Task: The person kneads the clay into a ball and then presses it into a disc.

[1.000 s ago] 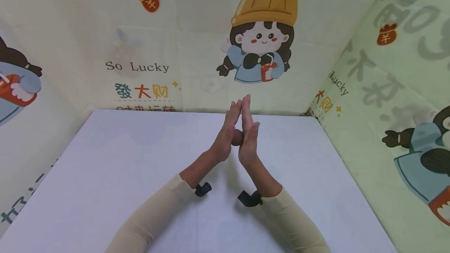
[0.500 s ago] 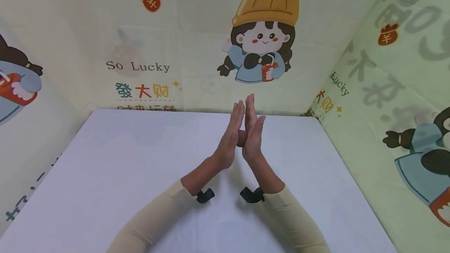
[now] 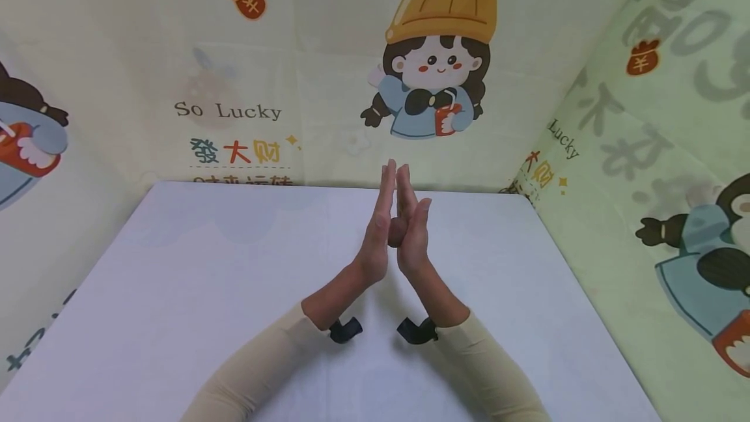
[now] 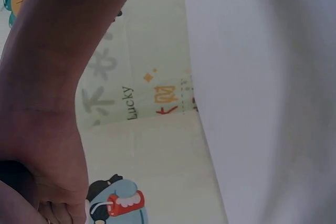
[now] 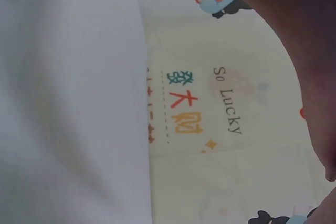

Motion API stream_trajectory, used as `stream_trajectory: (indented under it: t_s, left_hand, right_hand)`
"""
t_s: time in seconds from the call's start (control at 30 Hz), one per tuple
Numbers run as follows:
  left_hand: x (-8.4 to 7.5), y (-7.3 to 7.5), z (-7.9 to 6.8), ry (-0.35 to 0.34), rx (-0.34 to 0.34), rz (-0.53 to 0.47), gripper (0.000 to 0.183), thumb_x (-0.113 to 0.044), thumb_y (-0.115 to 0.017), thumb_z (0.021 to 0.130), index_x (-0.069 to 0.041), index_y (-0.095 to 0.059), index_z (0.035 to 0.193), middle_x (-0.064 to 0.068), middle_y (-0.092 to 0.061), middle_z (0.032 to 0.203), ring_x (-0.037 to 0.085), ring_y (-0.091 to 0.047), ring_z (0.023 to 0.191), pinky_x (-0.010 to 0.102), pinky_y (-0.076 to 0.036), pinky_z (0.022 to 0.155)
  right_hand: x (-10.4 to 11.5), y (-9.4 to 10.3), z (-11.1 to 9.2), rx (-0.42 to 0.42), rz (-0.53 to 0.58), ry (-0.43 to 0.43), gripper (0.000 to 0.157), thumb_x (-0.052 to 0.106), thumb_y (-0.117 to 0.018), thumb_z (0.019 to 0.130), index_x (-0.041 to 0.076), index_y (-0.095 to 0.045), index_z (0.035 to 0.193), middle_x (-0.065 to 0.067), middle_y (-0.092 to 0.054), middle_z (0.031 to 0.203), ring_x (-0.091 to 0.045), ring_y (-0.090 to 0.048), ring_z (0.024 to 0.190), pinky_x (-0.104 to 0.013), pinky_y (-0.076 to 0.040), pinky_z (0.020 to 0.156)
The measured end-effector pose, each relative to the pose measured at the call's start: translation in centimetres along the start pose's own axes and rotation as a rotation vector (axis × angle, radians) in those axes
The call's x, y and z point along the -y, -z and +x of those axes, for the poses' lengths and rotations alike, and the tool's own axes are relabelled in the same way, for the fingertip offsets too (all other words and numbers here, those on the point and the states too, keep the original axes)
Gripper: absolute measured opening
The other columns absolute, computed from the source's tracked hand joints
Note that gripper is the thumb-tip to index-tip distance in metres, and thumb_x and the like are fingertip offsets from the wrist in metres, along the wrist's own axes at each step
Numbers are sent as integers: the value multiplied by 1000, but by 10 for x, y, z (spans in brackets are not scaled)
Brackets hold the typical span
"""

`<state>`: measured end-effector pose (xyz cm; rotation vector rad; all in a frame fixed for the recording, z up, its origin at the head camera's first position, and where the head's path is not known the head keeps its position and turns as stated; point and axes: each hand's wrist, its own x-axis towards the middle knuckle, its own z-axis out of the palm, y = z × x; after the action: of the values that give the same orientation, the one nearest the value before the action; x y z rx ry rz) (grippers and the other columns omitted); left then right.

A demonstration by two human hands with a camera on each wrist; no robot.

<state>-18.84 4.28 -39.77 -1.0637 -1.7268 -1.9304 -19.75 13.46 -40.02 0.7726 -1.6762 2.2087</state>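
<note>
The left hand [image 3: 377, 234] and right hand [image 3: 415, 233] face each other, fingers extended and pointing upward, curled around nothing. A round brown ball [image 3: 396, 232] is located between the two palms, above the white table [image 3: 222, 292].

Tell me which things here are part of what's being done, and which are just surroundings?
Part of it:
brown ball, between the palms
left hand, fingers straight
right hand, opposite it

Just surroundings:
white table, below
cartoon-printed backdrop, behind
black pieces at the wrists
</note>
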Motion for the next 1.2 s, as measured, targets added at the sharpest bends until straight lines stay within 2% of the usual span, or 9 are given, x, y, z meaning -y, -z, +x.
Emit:
stream_trajectory:
  t_s: [0.23, 0.47, 0.6, 0.73, 0.8, 0.93, 1.07, 1.2]
  left_hand:
    - [-5, 7, 8, 25, -34, -33, 91, -71, -14, 105, -9, 0, 169, 0, 2, 177, 16, 9, 160, 57, 8, 123]
    - [-3, 18, 21, 77, -104, -83, 93, -75, -16, 103, -12, -4, 170, -4, 1, 177, 10, 7, 160, 53, 6, 124]
    - [1, 27, 29, 121, -160, -72, 85, -68, -16, 105, -13, -9, 170, -4, -2, 177, 7, 5, 159, 55, 6, 124]
    - [7, 35, 35, 157, -195, -25, 73, -50, -15, 107, -13, -13, 170, -2, -5, 177, 6, 2, 159, 58, 5, 123]
    - [11, 38, 36, 150, -199, 38, 70, -43, -17, 107, -12, -14, 170, -2, -7, 176, 8, 2, 159, 58, 2, 124]
    - [18, 42, 34, 126, -191, 165, 68, -41, -21, 110, -9, -15, 169, -4, -10, 176, 10, 2, 160, 54, -3, 126]
    - [24, 43, 32, 104, -184, 224, 67, -36, -26, 110, -7, -16, 169, -1, -11, 176, 12, 2, 160, 54, -3, 126]
    - [29, 43, 30, 65, -177, 274, 73, -51, -25, 112, -6, -17, 168, 9, -14, 175, 15, 1, 161, 53, -2, 126]
  right_hand:
    - [-2, -7, -5, 25, -19, 11, 100, 77, -20, 103, 0, -13, 167, -3, -11, 176, -16, -8, 161, -48, -10, 127]
    - [-1, -15, -8, 73, -80, 50, 98, 74, -16, 105, -3, -12, 166, -9, -10, 175, -23, -6, 161, -51, 0, 126]
    - [0, -19, -10, 122, -83, 76, 98, 74, -17, 105, -3, -10, 166, -8, -5, 176, -24, -3, 161, -52, 0, 126]
    - [0, -21, -11, 153, -84, 84, 99, 74, -17, 105, -3, -9, 165, -7, -1, 176, -24, -2, 161, -51, 0, 126]
    - [0, -22, -13, 161, -89, 90, 98, 74, -16, 105, -3, -8, 166, -7, 0, 176, -25, -2, 161, -51, 1, 126]
    - [0, -23, -16, 160, -109, 97, 96, 73, -15, 105, -1, -6, 166, -5, 2, 176, -23, 2, 161, -51, 3, 126]
    - [0, -23, -16, 154, -136, 116, 95, 72, -13, 106, 0, -6, 167, -4, 3, 176, -22, 4, 161, -52, 2, 126]
    - [-1, -22, -16, 150, -143, 135, 98, 74, -14, 104, -1, -6, 166, -3, 4, 176, -22, 4, 161, -56, 0, 125]
